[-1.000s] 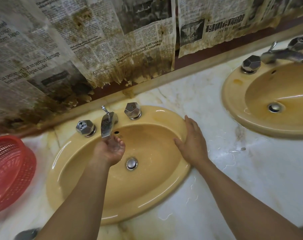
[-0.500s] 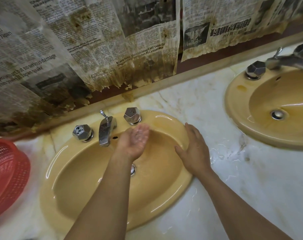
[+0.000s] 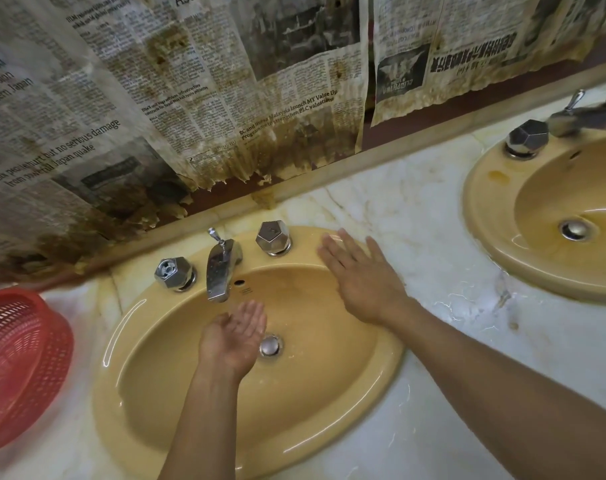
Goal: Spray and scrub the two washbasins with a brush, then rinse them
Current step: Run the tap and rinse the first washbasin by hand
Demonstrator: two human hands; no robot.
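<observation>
While the left hand [image 3: 232,336] is lying cupped, palm up, fingers loosely curved and gripping nothing, it is hanging inside the near washbasin [image 3: 381,382], with the spout [image 3: 220,271] just beyond and above its fingertips. Whether water is running into the palm cannot be told. Up and to the right of that palm, the right hand [image 3: 362,277] is lying flat, fingers spread, on the basin's far rim, just right of the tap knob [image 3: 273,238]. The basin's long axis is running left to right, so the rinse seems to be turning on carrying water from spout to that rim, and the left hand is the nearer to the spout. The second washbasin [image 3: 481,216] is sitting well to the right, nearer the right hand. The left forearm is reaching straight in; the right is crossing the marble counter [image 3: 433,403] diagonally.
</observation>
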